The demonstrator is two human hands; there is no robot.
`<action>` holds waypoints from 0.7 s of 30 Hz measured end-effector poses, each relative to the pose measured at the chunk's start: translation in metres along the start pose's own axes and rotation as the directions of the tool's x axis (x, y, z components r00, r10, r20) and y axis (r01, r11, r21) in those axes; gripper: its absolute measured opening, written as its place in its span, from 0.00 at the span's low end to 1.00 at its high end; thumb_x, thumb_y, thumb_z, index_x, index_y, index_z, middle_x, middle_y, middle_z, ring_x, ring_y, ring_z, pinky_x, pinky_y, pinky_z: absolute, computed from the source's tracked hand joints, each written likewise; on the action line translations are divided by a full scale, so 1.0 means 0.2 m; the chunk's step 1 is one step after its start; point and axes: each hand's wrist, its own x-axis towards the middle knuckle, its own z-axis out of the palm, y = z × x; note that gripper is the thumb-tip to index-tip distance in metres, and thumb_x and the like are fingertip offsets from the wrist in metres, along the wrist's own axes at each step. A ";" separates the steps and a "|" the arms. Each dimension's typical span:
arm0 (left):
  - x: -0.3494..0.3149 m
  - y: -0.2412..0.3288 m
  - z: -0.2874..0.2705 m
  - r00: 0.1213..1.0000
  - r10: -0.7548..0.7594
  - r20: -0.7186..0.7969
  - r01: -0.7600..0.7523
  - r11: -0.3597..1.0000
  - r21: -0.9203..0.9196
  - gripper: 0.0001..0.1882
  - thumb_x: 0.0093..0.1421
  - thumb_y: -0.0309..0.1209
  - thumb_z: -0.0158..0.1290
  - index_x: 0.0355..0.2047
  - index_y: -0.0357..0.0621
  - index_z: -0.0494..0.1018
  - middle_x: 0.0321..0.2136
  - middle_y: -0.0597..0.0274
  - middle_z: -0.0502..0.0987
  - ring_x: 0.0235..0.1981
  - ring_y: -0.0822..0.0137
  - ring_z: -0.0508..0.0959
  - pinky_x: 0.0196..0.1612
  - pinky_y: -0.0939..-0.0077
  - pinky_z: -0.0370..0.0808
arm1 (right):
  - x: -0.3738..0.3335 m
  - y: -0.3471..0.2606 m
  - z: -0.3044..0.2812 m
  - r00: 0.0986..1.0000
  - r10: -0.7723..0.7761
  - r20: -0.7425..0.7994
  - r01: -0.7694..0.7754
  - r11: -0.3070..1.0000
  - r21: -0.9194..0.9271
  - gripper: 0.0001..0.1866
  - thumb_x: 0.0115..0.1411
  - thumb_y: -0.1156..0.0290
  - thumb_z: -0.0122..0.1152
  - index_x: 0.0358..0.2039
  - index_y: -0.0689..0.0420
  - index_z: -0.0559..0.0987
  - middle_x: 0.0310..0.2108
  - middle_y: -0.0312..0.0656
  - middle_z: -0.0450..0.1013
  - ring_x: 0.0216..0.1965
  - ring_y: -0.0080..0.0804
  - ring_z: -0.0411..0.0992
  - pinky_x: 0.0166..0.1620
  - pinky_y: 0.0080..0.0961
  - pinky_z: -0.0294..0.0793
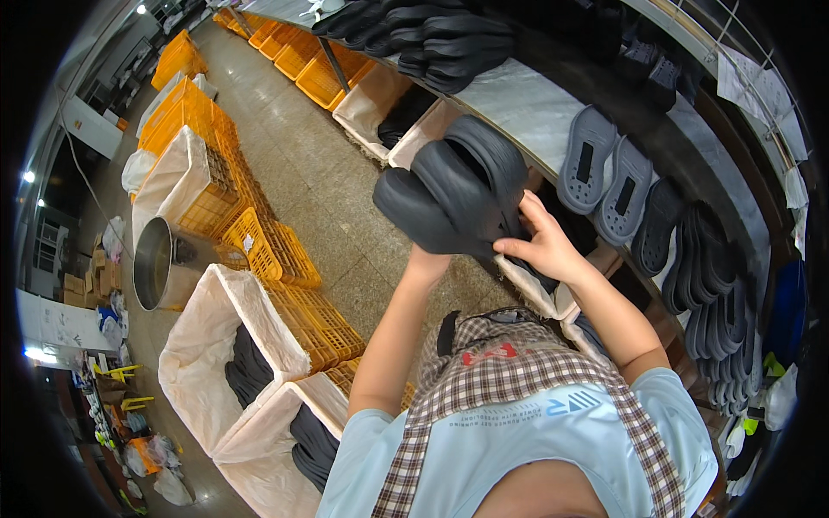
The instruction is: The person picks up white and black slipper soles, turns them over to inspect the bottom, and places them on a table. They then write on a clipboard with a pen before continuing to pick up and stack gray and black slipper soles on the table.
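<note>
I hold a bundle of several black foam shoes (453, 186) in front of me, over the aisle beside the workbench. My left hand (429, 262) supports the bundle from below, its fingers hidden behind the shoes. On the near right side, my right hand (548, 246) grips the bundle, with thumb and fingers curled against its edge. To the right of the bundle, a pair of grey foam shoe pieces (589, 160) with small holes at one end lies on the workbench (540, 108).
More black foam shoes (453, 43) are piled on the bench's far end, and rows of dark shoe pieces (704, 259) line its right side. Left of the aisle stand cloth-lined crates (194, 371), stacked orange crates (302, 315) and a metal drum (155, 263).
</note>
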 end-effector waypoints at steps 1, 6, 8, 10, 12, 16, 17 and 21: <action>-0.01 0.02 0.03 1.000 0.006 -0.016 -0.006 1.000 0.000 0.25 0.61 0.27 0.51 0.57 0.37 0.60 0.54 0.59 0.66 0.53 0.64 0.67 0.57 0.68 0.64 | 0.01 0.02 0.00 0.999 -0.021 -0.025 0.019 0.997 -0.072 0.36 0.49 0.74 0.66 0.58 0.60 0.62 0.59 0.48 0.58 0.61 0.41 0.56 0.62 0.33 0.53; -0.02 0.11 0.07 0.906 -0.262 0.334 0.419 0.672 -0.610 0.23 0.65 0.38 0.45 0.56 0.41 0.62 0.51 0.55 0.69 0.50 0.60 0.72 0.51 0.65 0.73 | 0.04 0.07 -0.03 0.999 -0.025 -0.027 0.032 0.958 0.286 0.25 0.48 0.89 0.40 0.48 0.63 0.69 0.57 0.47 0.63 0.58 0.38 0.62 0.60 0.32 0.59; -0.01 0.10 0.07 0.881 -0.307 0.360 0.473 0.596 -0.649 0.20 0.66 0.36 0.43 0.55 0.41 0.62 0.48 0.54 0.72 0.48 0.60 0.75 0.48 0.65 0.76 | 0.03 0.05 -0.05 0.982 0.174 0.070 -0.180 0.769 0.613 0.15 0.58 0.78 0.46 0.46 0.63 0.72 0.52 0.45 0.67 0.54 0.31 0.65 0.57 0.28 0.64; 0.00 0.07 0.05 0.889 -0.348 0.298 0.457 0.628 -0.630 0.20 0.66 0.34 0.42 0.55 0.40 0.61 0.48 0.53 0.71 0.48 0.61 0.75 0.48 0.64 0.77 | 0.00 0.02 -0.05 0.945 0.300 0.133 -0.296 0.601 0.743 0.16 0.63 0.66 0.50 0.48 0.60 0.70 0.49 0.42 0.68 0.49 0.26 0.68 0.53 0.24 0.69; 0.00 0.04 0.03 0.883 -0.355 0.307 0.468 0.612 -0.637 0.19 0.67 0.31 0.40 0.57 0.40 0.58 0.49 0.53 0.71 0.48 0.61 0.75 0.48 0.64 0.77 | -0.04 -0.02 -0.04 0.947 0.282 0.156 -0.297 0.580 0.758 0.18 0.61 0.66 0.52 0.50 0.60 0.67 0.51 0.41 0.66 0.50 0.27 0.67 0.53 0.24 0.68; -0.02 0.00 0.01 0.891 -0.296 0.344 0.453 0.619 -0.642 0.20 0.68 0.34 0.37 0.58 0.42 0.58 0.50 0.52 0.69 0.48 0.58 0.74 0.49 0.62 0.76 | -0.08 -0.06 -0.01 0.945 0.291 0.151 -0.302 0.589 0.750 0.23 0.57 0.69 0.56 0.52 0.59 0.64 0.55 0.41 0.60 0.54 0.29 0.63 0.56 0.26 0.64; -0.02 0.00 0.02 0.891 -0.297 0.344 0.454 0.623 -0.637 0.20 0.68 0.35 0.36 0.58 0.42 0.57 0.51 0.52 0.69 0.48 0.58 0.74 0.50 0.61 0.76 | -0.08 -0.06 -0.01 0.946 0.291 0.141 -0.293 0.590 0.752 0.23 0.56 0.69 0.56 0.52 0.59 0.65 0.56 0.42 0.59 0.55 0.29 0.62 0.57 0.27 0.63; -0.03 -0.01 0.03 0.881 -0.273 0.387 0.469 0.606 -0.643 0.22 0.68 0.39 0.34 0.59 0.43 0.56 0.52 0.50 0.68 0.50 0.56 0.73 0.51 0.60 0.74 | -0.10 -0.07 0.00 0.948 0.294 0.122 -0.285 0.614 0.736 0.23 0.56 0.70 0.56 0.51 0.59 0.65 0.58 0.42 0.57 0.57 0.31 0.60 0.58 0.27 0.60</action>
